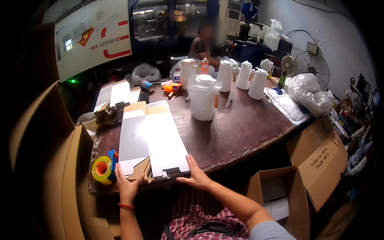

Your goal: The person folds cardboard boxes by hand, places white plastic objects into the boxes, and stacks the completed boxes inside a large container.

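Two stacks of flattened cartons lie side by side at the table's near edge: a grey-white left stack [134, 138] and a white right stack [166, 138]. My left hand [127, 187], a red bead bracelet on its wrist, rests at the near left corner of the left stack, fingers and thumb spread. Brown cardboard edges [142, 169] show beside its thumb. At the near right corner of the white stack, my right hand [198, 175] touches the edge with fingers apart. Neither hand is closed around anything.
A yellow tape roll in a dispenser [103, 169] sits left of my left hand. Farther in stands a plastic-wrapped white jug [203, 98], with several white jugs [244, 76] behind. An open cardboard box [280, 200] is at lower right. Across the dark table [236, 120] is another person [202, 46].
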{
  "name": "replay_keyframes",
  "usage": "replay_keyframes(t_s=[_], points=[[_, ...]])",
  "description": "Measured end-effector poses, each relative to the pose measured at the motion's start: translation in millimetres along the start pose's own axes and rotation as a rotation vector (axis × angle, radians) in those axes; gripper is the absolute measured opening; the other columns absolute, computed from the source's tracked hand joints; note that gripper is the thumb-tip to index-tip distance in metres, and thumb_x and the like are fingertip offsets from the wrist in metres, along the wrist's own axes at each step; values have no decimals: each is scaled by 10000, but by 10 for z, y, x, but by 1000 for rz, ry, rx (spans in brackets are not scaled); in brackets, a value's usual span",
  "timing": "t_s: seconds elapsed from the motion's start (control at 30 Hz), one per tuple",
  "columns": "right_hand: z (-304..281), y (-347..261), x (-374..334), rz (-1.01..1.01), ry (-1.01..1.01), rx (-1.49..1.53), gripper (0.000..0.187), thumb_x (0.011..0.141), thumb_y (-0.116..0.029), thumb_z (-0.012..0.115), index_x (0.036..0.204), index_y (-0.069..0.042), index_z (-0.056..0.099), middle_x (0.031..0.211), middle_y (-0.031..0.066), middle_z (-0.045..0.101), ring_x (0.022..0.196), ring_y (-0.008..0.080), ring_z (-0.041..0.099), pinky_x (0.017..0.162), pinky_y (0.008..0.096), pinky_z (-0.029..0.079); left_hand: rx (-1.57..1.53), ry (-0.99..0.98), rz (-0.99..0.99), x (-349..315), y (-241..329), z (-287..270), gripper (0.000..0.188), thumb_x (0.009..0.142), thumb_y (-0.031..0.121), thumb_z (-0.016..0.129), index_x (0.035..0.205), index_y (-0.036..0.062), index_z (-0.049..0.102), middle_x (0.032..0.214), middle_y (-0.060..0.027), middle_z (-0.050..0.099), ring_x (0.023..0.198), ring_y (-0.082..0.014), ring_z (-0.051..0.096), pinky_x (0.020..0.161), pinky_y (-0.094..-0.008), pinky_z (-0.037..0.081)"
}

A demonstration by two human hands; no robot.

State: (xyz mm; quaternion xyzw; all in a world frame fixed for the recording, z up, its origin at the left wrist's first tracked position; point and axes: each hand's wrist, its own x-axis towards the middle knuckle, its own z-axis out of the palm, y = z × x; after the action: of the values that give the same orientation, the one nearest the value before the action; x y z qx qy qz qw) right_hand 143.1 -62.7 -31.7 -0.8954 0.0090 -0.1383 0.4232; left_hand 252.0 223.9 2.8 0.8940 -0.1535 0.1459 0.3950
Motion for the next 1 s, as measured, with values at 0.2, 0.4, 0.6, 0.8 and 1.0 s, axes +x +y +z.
replay_keyframes(t_s=[0.2,0.4,0.6,0.8,1.0], points=[[164,-89,25,57,81,37,1020,859,-483,680,1478,112,130,1541,322,159,1450,414,184,1177,401,218,-22,2,28,138,-12,-60,1063,703,486,827,1441,-59,291,1465,-244,346,1337,-370,398,1102,-424,346],[81,-219,60,44,177,-216,870,869,-422,664,1461,64,250,1467,296,334,1367,425,335,1094,436,331,-315,58,41,373,49,-226,818,804,459,754,1362,-46,435,1318,-234,502,1232,-330,487,1049,-409,379],[-660,-466,295,-235,552,-122,437,933,-213,573,1274,58,552,1096,280,652,964,404,663,845,428,534,-394,230,407,707,797,-451,624,897,454,644,1339,42,485,1349,-177,494,1258,-304,481,1055,-411,392],[-1530,-648,58,-485,889,-113,282,866,5,664,1146,-20,669,1090,164,694,1017,262,669,878,346,522,-688,247,685,738,1933,-654,580,881,169,692,1393,91,430,1430,-145,455,1348,-289,421,1120,-454,354],[-2937,-1270,-1284,-867,1369,-360,231,929,-234,624,859,-66,482,907,104,536,830,241,552,735,349,486,-589,328,1234,176,2879,-1003,770,785,397,782,1395,75,439,1359,-193,520,1330,-369,441,1085,-520,379]])
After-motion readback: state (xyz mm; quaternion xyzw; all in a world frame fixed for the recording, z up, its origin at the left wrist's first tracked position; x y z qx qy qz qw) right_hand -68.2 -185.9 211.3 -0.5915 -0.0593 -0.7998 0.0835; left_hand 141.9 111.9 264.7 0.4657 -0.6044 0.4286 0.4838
